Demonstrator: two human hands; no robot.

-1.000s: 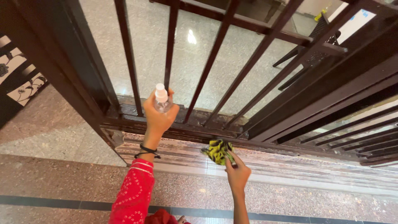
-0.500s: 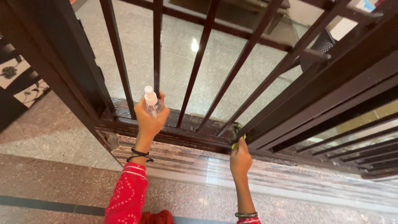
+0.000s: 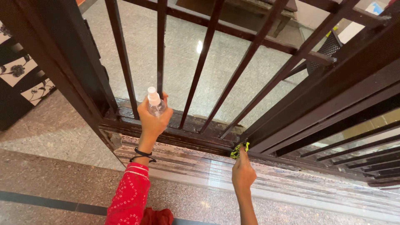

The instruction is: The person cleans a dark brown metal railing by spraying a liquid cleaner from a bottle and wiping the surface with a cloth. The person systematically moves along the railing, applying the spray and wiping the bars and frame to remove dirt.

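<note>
My left hand (image 3: 152,118) grips a small clear spray bottle (image 3: 155,103) with a white nozzle, held upright in front of the dark metal gate's bottom rail (image 3: 183,135). My right hand (image 3: 243,171) presses a yellow and black patterned cloth (image 3: 239,149) against the underside of that rail, near the corner where two gate sections meet. Most of the cloth is tucked behind the rail and my fingers. A red dotted sleeve covers my left forearm, with a black band at the wrist.
Vertical bars (image 3: 202,62) of the dark gate rise ahead. A grooved metal sliding track (image 3: 291,183) runs along the speckled stone floor. A dark chair (image 3: 329,46) stands beyond the bars at upper right. A floral-patterned panel (image 3: 21,77) is at left.
A second ago the cloth lay bunched on the track below the rail. My right hand has carried it up and to the right against the rail's corner. The bottle hand has barely moved.
</note>
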